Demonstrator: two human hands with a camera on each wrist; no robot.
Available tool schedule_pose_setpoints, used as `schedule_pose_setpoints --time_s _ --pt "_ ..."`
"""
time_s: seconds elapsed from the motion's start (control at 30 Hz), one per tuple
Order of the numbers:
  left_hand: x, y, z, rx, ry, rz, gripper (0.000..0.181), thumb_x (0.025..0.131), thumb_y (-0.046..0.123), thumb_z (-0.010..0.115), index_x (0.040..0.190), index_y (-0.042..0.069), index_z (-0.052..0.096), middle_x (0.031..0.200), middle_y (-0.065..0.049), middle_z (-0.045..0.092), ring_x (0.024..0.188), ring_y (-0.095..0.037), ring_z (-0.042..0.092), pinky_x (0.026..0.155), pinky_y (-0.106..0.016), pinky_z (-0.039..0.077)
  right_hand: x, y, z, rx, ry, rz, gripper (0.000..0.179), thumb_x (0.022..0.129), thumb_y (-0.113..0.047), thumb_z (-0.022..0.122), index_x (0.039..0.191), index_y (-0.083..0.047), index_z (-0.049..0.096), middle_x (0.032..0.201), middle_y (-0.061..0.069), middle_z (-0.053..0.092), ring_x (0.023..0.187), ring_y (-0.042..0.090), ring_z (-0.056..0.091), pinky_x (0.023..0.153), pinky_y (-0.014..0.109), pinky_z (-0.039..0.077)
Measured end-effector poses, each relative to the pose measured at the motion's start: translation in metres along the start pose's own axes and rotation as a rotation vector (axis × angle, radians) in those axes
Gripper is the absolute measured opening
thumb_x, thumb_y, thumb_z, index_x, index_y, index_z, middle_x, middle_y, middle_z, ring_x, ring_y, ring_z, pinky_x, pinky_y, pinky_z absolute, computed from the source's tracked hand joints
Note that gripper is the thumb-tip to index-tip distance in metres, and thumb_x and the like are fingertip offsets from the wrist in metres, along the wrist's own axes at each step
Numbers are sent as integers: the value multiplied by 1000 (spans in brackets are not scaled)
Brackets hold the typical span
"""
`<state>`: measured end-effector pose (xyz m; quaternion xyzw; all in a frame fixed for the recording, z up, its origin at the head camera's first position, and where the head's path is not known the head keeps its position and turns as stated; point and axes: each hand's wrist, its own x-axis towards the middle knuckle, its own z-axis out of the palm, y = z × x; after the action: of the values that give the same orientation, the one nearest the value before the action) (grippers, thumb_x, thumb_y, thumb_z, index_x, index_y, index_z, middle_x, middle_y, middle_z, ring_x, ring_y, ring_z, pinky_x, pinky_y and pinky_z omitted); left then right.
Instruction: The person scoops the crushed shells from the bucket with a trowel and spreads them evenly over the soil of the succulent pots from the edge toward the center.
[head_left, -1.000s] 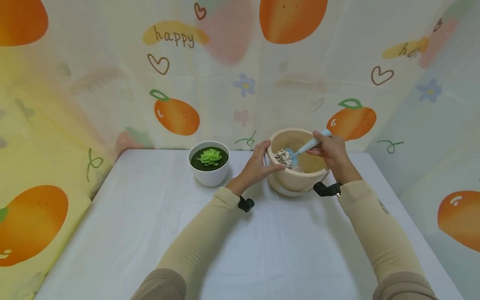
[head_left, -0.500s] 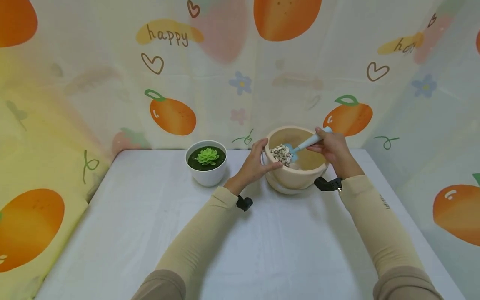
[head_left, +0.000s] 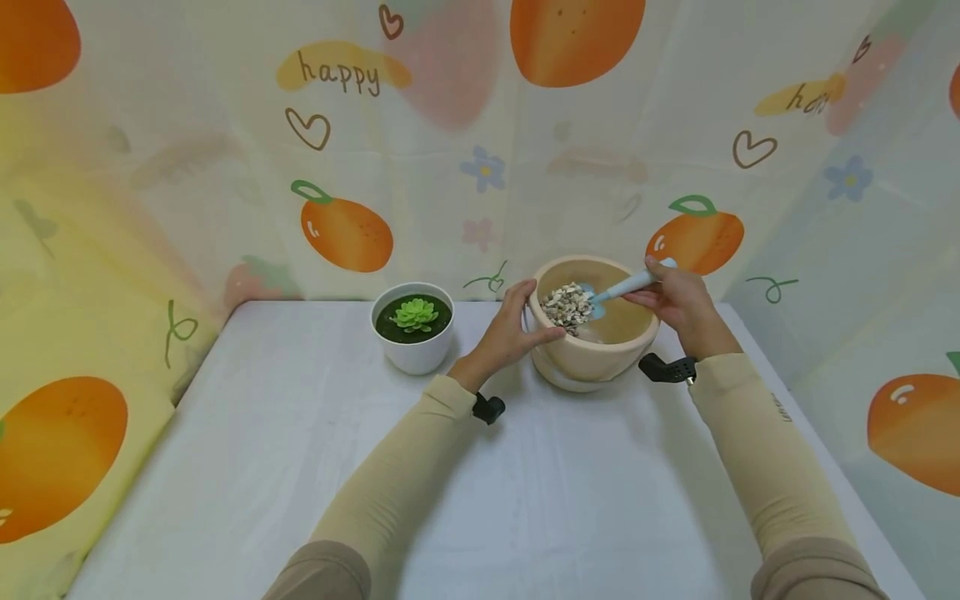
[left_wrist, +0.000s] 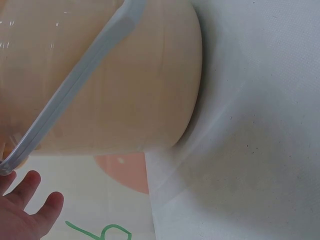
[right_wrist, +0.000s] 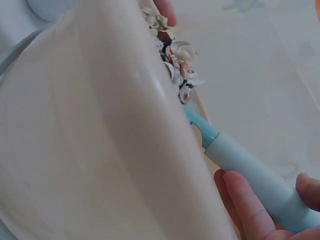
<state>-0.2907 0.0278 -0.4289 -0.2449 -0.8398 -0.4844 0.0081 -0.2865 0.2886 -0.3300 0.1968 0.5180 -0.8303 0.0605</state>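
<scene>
A beige plastic bucket (head_left: 592, 360) stands at the back right of the table, its pale carrying handle (left_wrist: 75, 82) hanging down the outside. My left hand (head_left: 504, 337) holds the bucket's left rim, thumb at the front and fingers spread along the side. Over the bucket's right side, my right hand (head_left: 681, 307) grips the light blue handle of a small shovel (head_left: 626, 286). Small seashells (head_left: 567, 306) lie heaped on the shovel's blade, inside the bucket's mouth on the left; the heap shows above the rim in the right wrist view (right_wrist: 181, 55). The blade is mostly hidden under the shells.
A white pot (head_left: 415, 357) with a green succulent (head_left: 416, 314) in dark soil stands left of the bucket. White cloth covers the table (head_left: 300, 433). A fruit-printed curtain (head_left: 225, 208) hangs close behind and at both sides.
My right hand has shifted a little to the right and the shovel lies flatter. More of the shell heap shows now. The left hand stays at the bucket's rim.
</scene>
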Motion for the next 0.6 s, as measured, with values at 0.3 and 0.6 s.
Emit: schedule_pose_setpoints --time_s 0.3,0.6 --pt "0 1 0 4 -7 -3 98 82 37 78 155 6 19 159 -14 20 148 -27 28 119 -41 29 -7 -6 -11 136 12 -8 15 95 -22 61 100 -8 58 72 15 72 71 27 73 77 42 57" --pt "0 2 -1 -6 -4 -13 98 82 38 78 155 7 20 160 -14 20 147 -28 28 119 -41 28 -8 4 -10 116 110 -140 22 94 -27 62 105 -9 56 69 9 71 69 19 73 73 35 58"
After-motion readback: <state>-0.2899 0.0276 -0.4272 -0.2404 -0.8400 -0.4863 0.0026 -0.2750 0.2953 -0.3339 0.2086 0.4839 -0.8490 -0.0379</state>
